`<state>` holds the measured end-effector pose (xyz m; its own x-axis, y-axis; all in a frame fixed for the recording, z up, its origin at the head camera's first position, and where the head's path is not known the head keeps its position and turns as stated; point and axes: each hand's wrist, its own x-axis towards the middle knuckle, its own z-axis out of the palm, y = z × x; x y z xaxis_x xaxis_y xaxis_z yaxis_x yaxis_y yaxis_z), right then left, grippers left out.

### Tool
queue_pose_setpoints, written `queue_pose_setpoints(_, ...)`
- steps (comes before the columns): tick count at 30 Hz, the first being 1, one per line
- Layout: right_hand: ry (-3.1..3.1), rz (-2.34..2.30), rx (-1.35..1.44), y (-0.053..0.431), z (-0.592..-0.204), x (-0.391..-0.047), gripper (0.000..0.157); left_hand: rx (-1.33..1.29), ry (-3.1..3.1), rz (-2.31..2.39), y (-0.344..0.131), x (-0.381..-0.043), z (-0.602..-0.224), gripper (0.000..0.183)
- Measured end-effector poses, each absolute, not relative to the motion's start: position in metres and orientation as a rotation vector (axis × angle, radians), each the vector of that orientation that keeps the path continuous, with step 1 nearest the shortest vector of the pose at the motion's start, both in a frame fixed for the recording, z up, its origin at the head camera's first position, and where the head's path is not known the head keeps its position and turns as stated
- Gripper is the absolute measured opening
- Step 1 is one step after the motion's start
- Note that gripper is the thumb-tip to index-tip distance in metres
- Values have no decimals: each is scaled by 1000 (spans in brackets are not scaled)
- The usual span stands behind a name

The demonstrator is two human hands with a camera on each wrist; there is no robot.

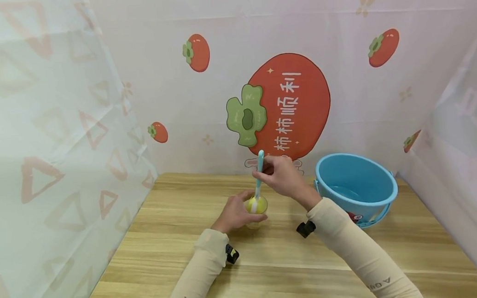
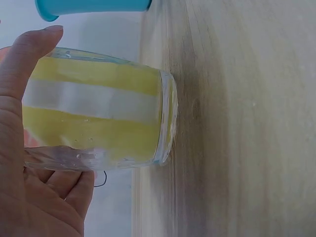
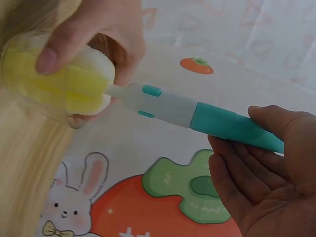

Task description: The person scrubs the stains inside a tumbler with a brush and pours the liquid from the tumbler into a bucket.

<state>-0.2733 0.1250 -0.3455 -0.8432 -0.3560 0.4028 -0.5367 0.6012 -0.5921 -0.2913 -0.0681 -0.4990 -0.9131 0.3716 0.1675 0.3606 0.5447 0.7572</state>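
Observation:
My left hand (image 1: 235, 214) grips a clear drinking glass (image 2: 169, 118) around its side, thumb on one side and fingers on the other. In the left wrist view the glass base meets the wooden table or sits very close to it. Inside the glass is the yellow-and-white sponge head (image 3: 91, 84) of a cup brush, filling much of it. My right hand (image 1: 284, 176) pinches the teal end of the brush handle (image 3: 232, 127) between thumb and fingers. The handle rises from the glass mouth, slightly tilted in the head view. Water drops cling to the glass.
A blue bucket (image 1: 339, 196) with some water in it stands to the right, close to my right forearm. Behind the wooden table (image 1: 154, 256) hangs a white cloth backdrop (image 1: 167, 80) with persimmon prints. Cloth walls also flank the table on both sides.

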Motion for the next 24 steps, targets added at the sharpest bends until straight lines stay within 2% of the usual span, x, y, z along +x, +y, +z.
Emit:
queue_pose_setpoints(8,-2560,1083,851,120,-369,-277,12,655,2770,1357,-68,-292,-497,88)
queue_pose_setpoints(14,-2561,1100,823,119,-383,-278,14,654,2784,1332,-68,-291,-497,89)
queue_pose_setpoints(24,-2473,1019,907,121,-367,-282,16,662,2782,1318,-68,-292,-498,87)
